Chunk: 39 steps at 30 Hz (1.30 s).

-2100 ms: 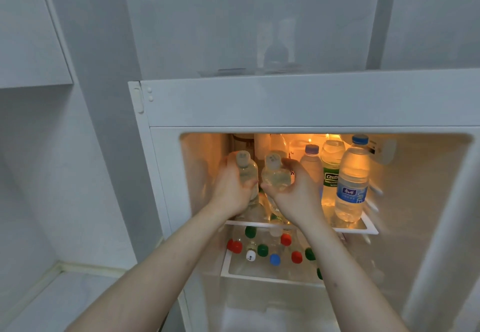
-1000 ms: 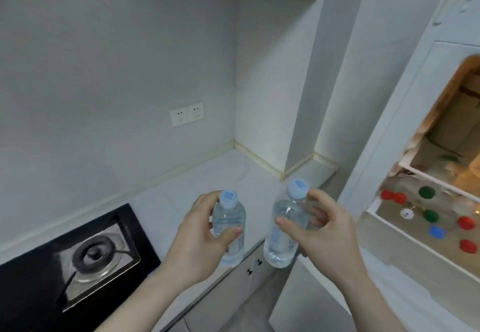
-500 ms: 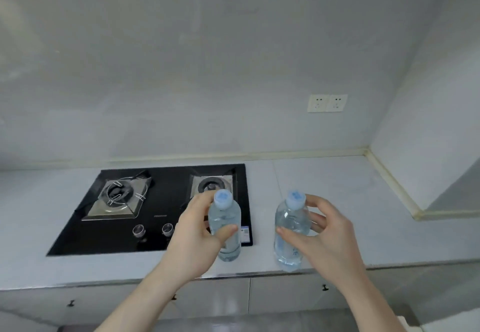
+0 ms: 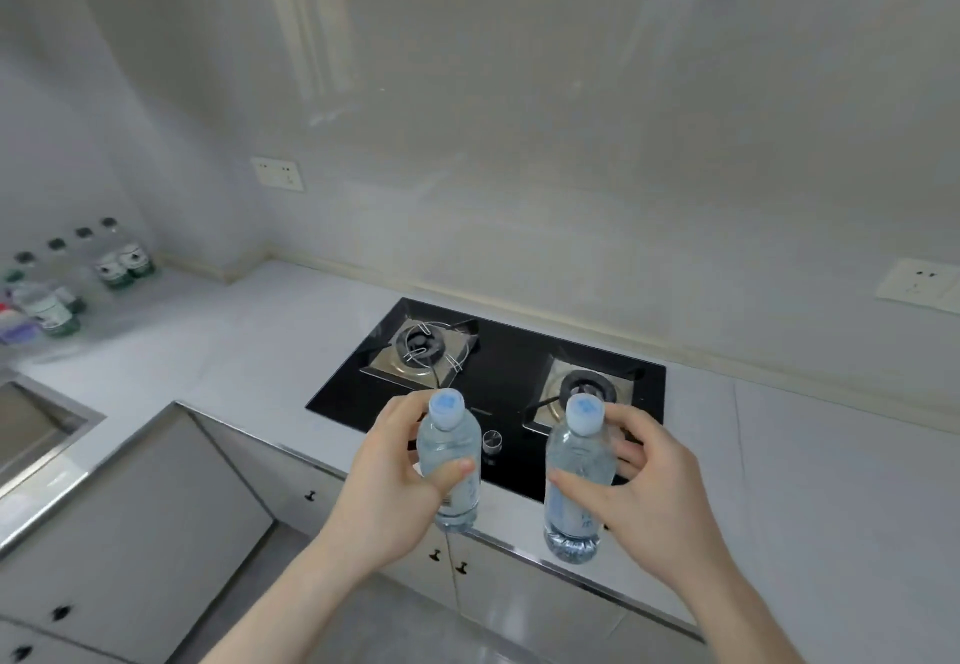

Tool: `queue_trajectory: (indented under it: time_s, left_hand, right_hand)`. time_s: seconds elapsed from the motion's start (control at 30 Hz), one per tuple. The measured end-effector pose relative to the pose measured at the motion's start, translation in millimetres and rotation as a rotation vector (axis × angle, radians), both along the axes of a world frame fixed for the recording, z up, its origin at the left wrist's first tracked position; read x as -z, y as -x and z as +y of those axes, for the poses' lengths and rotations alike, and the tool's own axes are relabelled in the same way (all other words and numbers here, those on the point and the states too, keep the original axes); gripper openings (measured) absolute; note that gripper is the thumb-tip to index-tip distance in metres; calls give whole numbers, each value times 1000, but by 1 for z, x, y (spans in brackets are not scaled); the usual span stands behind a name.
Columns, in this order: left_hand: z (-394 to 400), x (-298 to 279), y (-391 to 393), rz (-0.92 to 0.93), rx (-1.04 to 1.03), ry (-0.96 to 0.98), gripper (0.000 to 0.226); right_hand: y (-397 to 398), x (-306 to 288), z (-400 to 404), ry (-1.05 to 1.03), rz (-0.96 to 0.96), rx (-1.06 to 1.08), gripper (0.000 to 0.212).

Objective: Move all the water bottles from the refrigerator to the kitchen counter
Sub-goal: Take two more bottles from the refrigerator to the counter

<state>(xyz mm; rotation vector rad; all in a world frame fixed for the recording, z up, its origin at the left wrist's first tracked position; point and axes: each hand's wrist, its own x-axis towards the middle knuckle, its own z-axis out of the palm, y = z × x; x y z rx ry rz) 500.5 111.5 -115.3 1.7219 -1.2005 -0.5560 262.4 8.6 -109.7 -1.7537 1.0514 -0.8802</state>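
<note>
Two water bottles are being carried upright above the near edge of the surface point(image 4: 218, 351), one in each grip. The left bottle point(image 4: 451, 460) is being gripped by the left hand point(image 4: 395, 486), fingers curled round the far side and the thumb pressed across the front. The right bottle point(image 4: 576, 481) is being gripped by the right hand point(image 4: 644, 492) in the same manner. Both long axes are being kept near vertical, caps up, bases pointing down at the surface edge; neither base can be seen touching it.

The coming move is judged to turn on where the set-down place lies from the grips: bare surface is lying to the far left, toward a group of bottles point(image 4: 62, 278) already standing in the far-left corner, well apart from both hands. The left hand is the nearer one to that group. The stove point(image 4: 498, 367) is lying directly beyond the hands.

Counted: two bottles in hand; four dark caps plainly showing in the corner group, more blurred at the frame edge; two burners; two wall sockets.
</note>
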Motion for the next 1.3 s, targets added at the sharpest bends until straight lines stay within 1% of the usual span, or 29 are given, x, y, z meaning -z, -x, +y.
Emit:
queue_trajectory:
  time_s: [0.23,0.37,0.53,0.7,0.87,1.13,1.3]
  left_hand:
    - [30,-3,-88,0,-97,12,50]
    - [46,-5,-140,27,-125,13,51]
    - [73,-5,-214,-4,-170,16,52]
    - [99,0,-266,4,-228,-5,51]
    - [119,1,-308,28,-313,15,49]
    - [131,10,-374,40,-445,8,51]
    - [115,22,-430,16,-542,-20,54]
  right_hand:
    - [-101,-1,8,43,19,-97,62]
    - [-159,0,13,49,19,-131,63]
    - [-236,-2,25,48,7,-186,60]
    - [-292,0,35,36,10,-242,59]
    - [-347,-9,38,39,35,-331,57]
    - [-439,-2,21,10,21,-484,54]
    - [-504,18,-12,-6,32,-561,54]
